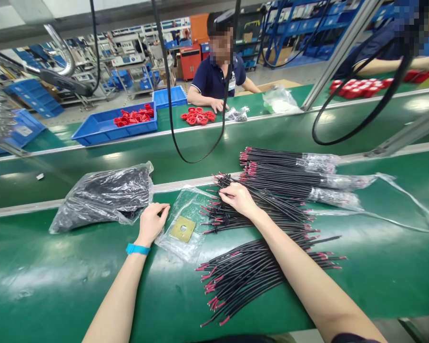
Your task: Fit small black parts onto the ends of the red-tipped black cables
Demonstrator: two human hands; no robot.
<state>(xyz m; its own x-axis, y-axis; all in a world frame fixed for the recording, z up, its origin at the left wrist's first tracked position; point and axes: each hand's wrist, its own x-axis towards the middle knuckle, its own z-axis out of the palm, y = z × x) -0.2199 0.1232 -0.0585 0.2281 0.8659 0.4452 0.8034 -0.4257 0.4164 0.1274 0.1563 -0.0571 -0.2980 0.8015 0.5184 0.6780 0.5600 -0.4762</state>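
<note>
My left hand (153, 222), with a blue wristband, rests between a clear bag of black parts (105, 193) and a flat clear plastic bag (171, 247). Its thumb and fingers are drawn together; whatever they may hold is too small to make out. On the flat bag lies a yellowish square plate (183, 229) with a central hole. My right hand (239, 199) pinches the end of a black cable at the upper pile of cables (257, 219), whose ends show red wires and small black pieces. A lower pile of black cables (246, 271) lies below my right forearm.
Bundles of cables (279, 176) in plastic wrap lie behind the right hand. Across a green divider (282, 136), a person (216, 71) handles red parts (198, 116) near a blue tray (117, 126). A second person works at right. Black cords (171, 119) hang overhead.
</note>
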